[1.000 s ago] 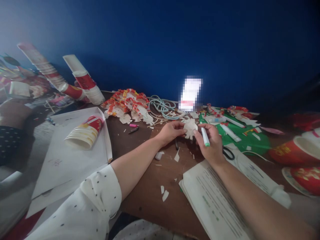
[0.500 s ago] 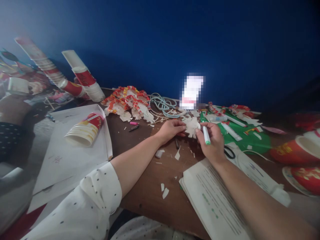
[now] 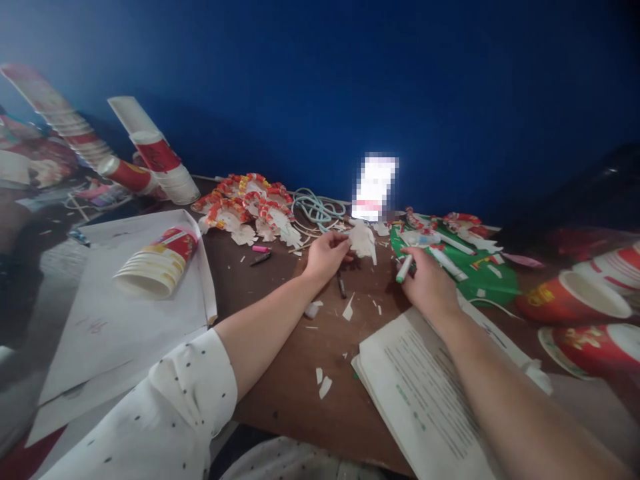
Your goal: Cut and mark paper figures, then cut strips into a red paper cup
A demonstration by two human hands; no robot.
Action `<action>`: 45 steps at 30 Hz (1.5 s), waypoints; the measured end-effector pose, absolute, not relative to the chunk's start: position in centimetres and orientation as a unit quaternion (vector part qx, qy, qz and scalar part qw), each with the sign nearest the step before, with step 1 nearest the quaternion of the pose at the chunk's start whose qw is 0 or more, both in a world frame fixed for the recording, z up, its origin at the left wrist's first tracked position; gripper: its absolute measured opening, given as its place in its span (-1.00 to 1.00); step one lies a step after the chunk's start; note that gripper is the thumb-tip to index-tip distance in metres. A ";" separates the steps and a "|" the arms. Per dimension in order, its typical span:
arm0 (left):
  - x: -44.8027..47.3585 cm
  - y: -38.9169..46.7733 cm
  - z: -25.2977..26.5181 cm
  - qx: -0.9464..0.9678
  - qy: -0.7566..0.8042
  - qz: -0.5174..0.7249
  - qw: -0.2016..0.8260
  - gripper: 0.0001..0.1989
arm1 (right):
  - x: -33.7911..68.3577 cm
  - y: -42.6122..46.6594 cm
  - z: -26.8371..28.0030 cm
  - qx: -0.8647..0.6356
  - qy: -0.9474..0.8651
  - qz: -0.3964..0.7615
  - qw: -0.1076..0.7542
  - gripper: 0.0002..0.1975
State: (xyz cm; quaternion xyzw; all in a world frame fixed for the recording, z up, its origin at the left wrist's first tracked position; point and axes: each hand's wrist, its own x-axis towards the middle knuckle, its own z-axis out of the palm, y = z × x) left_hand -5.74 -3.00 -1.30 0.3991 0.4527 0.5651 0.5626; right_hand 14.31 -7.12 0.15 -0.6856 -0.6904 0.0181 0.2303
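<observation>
My left hand (image 3: 326, 256) pinches the left edge of a white paper cutout (image 3: 362, 241) with a jagged lower rim, held just above the table. To the right, my right hand (image 3: 427, 280) is closed around a white marker with a green end (image 3: 405, 269), apart from the cutout. A black pen (image 3: 341, 285) lies on the table below my left hand. Paper scraps (image 3: 349, 307) are scattered between my forearms. Near my right wrist lies a stack of printed sheets (image 3: 425, 393).
Red-and-white paper cups (image 3: 157, 263) lie on a white box lid (image 3: 100, 333) at left, with tall cup stacks (image 3: 159, 160) behind. A pile of red-trimmed cutouts (image 3: 255, 207), a cable (image 3: 320, 208), a bright screen (image 3: 375, 187) and a green sheet (image 3: 493, 283) line the back. More cups (image 3: 575, 297) stand right.
My right hand has let go of the cutout and drawn away to the right with the marker. My left hand still holds the cutout. The view has shifted slightly.
</observation>
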 end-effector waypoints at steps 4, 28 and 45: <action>-6.0 -2.7 -1.6 0.416 0.463 0.581 0.524 -0.93 | 14.5 -7.5 0.6 -0.694 -0.711 -0.044 0.104 -0.63; -6.0 -2.4 -1.1 0.355 0.464 0.597 0.550 -0.87 | 18.6 -9.3 3.8 -0.704 -0.709 0.028 -0.041 -0.87; -6.6 -2.6 -0.5 0.239 0.339 0.592 0.691 -0.87 | 14.3 -9.2 3.5 -0.510 -0.558 0.548 0.358 -0.55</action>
